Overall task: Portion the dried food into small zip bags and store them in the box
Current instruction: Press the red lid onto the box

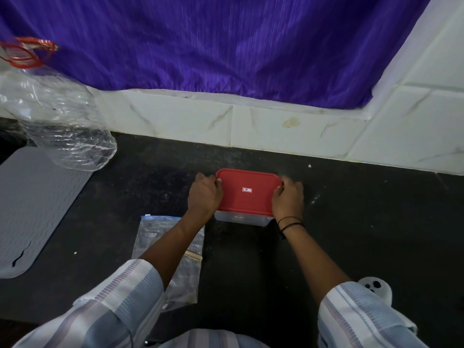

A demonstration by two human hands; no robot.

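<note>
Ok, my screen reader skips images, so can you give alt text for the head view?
Both hands, left hand and right hand, grip the ends of a red-lidded clear box on a dark counter. A zip bag lies near the left forearm.

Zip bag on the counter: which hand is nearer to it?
Left. The left hand grips the red lid's left edge above the zip bag; the right hand holds the far edge.

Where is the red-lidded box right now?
In the head view, the red-lidded box sits mid-frame on the dark counter, gripped at its ends by the left hand and right hand, near the tiled wall.
</note>
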